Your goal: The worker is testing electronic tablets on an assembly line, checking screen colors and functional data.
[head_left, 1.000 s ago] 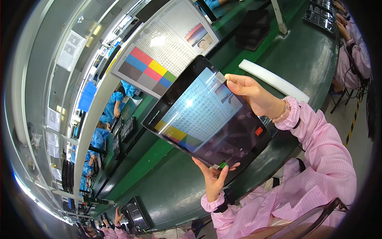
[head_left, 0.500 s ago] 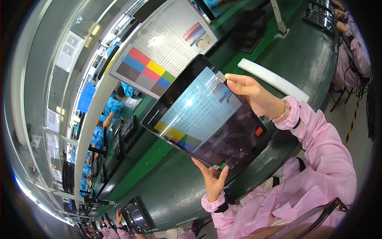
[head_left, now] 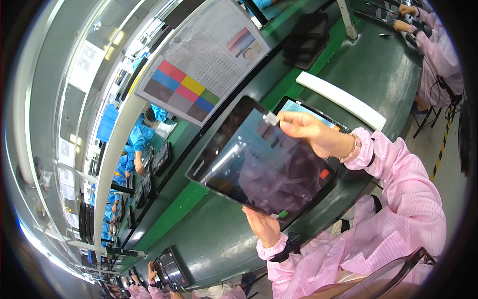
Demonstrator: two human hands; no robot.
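Note:
A black tablet (head_left: 259,172) is held up in front of me, its screen facing me and tilted. Along its lower left edge my left hand (head_left: 265,228) grips it, the fingers passing out of sight beneath. At the upper right edge, my right hand (head_left: 316,133) pinches it with the thumb on top, beside a small pale tab (head_left: 271,118). The dark screen carries reflections, a red square and a small green mark. Behind my right hand a second tablet (head_left: 298,107) with a lit screen lies on the green bench, partly covered.
A test chart (head_left: 199,65) with colour blocks and print stands beyond the tablet. A white foam strip (head_left: 341,99) and a stack of dark trays or tablets (head_left: 307,40) rest on the bench (head_left: 378,65). Co-workers in pink (head_left: 438,55) and blue (head_left: 139,137) sit nearby.
Both hands have lowered and tipped the tablet away from the chart, so its screen reflection has faded. The lit tablet behind it now shows. At far right, a co-worker's hands have shifted.

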